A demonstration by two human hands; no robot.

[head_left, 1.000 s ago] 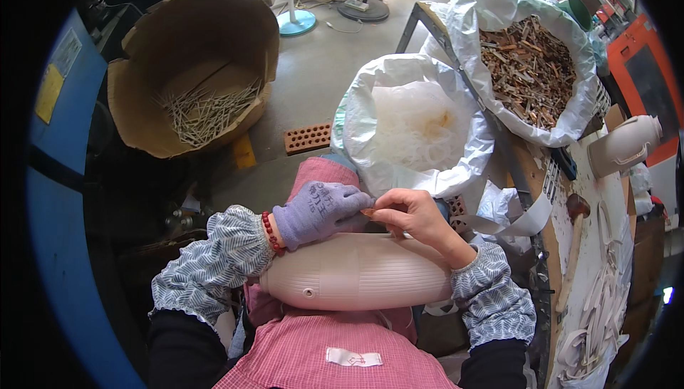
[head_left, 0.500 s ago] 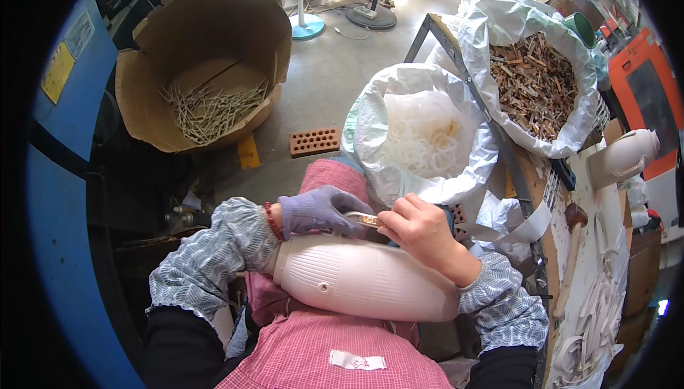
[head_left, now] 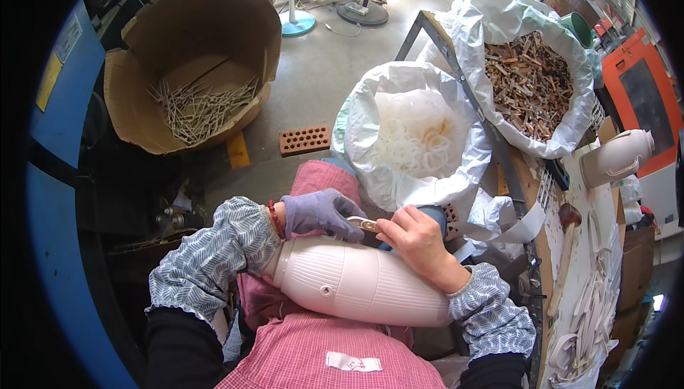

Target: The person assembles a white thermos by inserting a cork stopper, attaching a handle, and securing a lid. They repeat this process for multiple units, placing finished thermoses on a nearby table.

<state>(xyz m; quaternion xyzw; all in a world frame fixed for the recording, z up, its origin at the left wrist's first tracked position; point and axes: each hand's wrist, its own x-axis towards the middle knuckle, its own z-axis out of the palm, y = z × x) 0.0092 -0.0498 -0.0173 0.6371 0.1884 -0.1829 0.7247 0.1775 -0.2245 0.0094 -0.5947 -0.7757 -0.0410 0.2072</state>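
Note:
A pale pink ribbed vacuum flask [head_left: 363, 282] lies sideways across my lap, a small round fitting on its near side. My left hand [head_left: 319, 214], in a purple glove, is curled at the flask's far side around one end of a pale handle piece [head_left: 365, 224] with a gold-brown inlay. Thumb and fingers of my bare right hand [head_left: 417, 243] pinch the other end of this piece. My right wrist rests close over the flask's wide end. The glove hides part of the handle piece, and whether it is joined to the flask I cannot tell.
At right, a bench [head_left: 563, 275] holds another flask [head_left: 617, 159], a mallet [head_left: 567, 246] and pale strap-like handles [head_left: 588, 318]. Ahead stand a sack of clear rings [head_left: 367, 115], a sack of brown scraps [head_left: 470, 40], a perforated brick [head_left: 304, 140] and a cardboard bin [head_left: 117, 107] with thin sticks.
The view has shifted slightly. Both hands keep their hold on the handle piece, which has tilted a little; the flask stays on my lap.

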